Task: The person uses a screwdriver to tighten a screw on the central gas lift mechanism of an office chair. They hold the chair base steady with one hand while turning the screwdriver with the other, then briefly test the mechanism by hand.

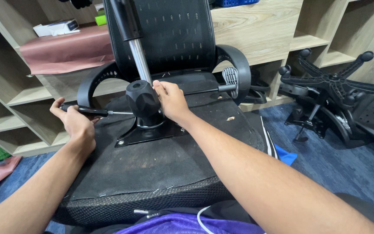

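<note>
An office chair lies upside down in front of me, its dusty black seat underside [161,160] facing up. A black mechanism housing [141,102] on a metal plate [152,133] is bolted to it, with a chrome gas cylinder [139,60] rising from it. My left hand [76,121] grips a black-handled screwdriver [87,110] whose shaft points right toward the housing. My right hand [172,102] rests against the right side of the housing, fingers curled on it. A lever with a grey paddle [230,78] sticks out to the right.
The chair's mesh backrest [174,30] and curved armrests [236,60] stand behind. A black five-star wheel base [334,82] lies on the blue carpet at right. Wooden shelving surrounds the area, with pink paper [66,47] and a white box [55,28] on one shelf.
</note>
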